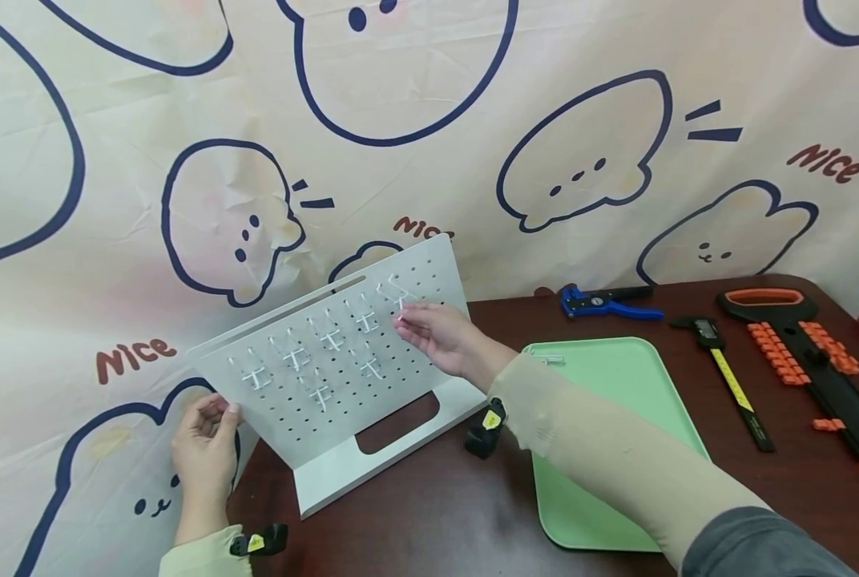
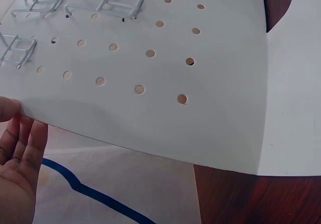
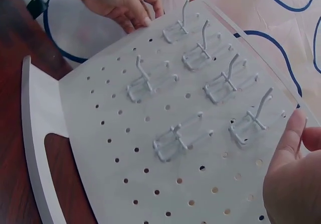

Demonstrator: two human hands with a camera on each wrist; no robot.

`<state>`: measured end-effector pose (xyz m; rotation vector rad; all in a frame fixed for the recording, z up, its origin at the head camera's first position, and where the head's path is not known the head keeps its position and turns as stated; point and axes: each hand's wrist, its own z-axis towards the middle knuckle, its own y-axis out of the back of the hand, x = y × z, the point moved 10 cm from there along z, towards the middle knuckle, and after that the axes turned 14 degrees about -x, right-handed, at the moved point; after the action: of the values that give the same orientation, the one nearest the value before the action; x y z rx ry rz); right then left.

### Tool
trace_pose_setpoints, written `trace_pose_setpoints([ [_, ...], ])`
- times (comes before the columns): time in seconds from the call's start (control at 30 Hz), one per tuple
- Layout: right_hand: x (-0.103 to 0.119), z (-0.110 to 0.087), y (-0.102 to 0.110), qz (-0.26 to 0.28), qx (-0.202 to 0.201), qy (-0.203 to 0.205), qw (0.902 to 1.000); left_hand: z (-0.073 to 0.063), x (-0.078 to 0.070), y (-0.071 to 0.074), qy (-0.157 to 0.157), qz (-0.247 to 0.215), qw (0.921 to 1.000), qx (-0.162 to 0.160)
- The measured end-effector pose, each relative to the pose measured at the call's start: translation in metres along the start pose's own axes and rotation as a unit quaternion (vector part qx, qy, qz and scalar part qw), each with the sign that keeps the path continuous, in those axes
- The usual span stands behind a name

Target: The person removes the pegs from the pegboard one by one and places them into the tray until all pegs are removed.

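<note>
Currently: white perforated bent-sheet pegboard [image 1: 350,410], six white wire hooks [image 1: 256,377] mounted. L hand [image 1: 207,442]: grip pinching pegboard's L edge. R hand [image 1: 440,338]: grip pinching white wire hook [image 1: 401,301] at pegboard's upper R; seating unclear. Rec.: steady pegboard, align prongs w/ holes, press evenly, check before release.

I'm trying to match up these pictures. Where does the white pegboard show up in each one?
Head: the white pegboard stands slanted just left of centre, mostly in the lower half.
Left wrist: the white pegboard fills most of the top and right side, running out of frame.
Right wrist: the white pegboard spans the middle, cut off at the bottom.
Shared landmark: the wire hooks on its face.
</note>
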<state>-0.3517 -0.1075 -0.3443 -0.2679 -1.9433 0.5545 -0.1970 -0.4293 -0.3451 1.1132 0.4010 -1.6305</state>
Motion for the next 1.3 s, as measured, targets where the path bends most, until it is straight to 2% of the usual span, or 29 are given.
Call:
trace_pose_setpoints([
  [0.13,0.004,-0.004,0.012,-0.026,-0.005,0.007,0.9996,0.000,0.001,-0.001,0.004,0.004,1.0000,0.002],
  [0.3,0.013,-0.002,0.046,-0.076,-0.035,0.028,0.9961,0.000,0.002,-0.001,0.009,0.004,0.9999,0.008],
  [0.63,0.036,0.004,0.150,-0.139,-0.097,0.055,0.9839,0.000,0.001,0.000,0.007,0.007,0.9999,0.007],
  [0.8,0.046,0.001,0.202,-0.185,-0.125,0.066,0.9726,0.000,0.000,0.000,0.007,0.003,1.0000,0.005],
  [0.93,0.048,-0.001,0.236,-0.225,-0.141,0.074,0.9613,0.000,0.000,0.001,0.008,0.003,1.0000,0.004],
  [1.07,0.045,-0.002,0.260,-0.253,-0.147,0.083,0.9526,0.000,0.000,0.002,0.010,0.005,0.9999,0.004],
  [1.3,0.030,0.000,0.283,-0.283,-0.132,0.098,0.9448,0.000,-0.002,0.001,0.005,-0.002,1.0000,0.004],
])
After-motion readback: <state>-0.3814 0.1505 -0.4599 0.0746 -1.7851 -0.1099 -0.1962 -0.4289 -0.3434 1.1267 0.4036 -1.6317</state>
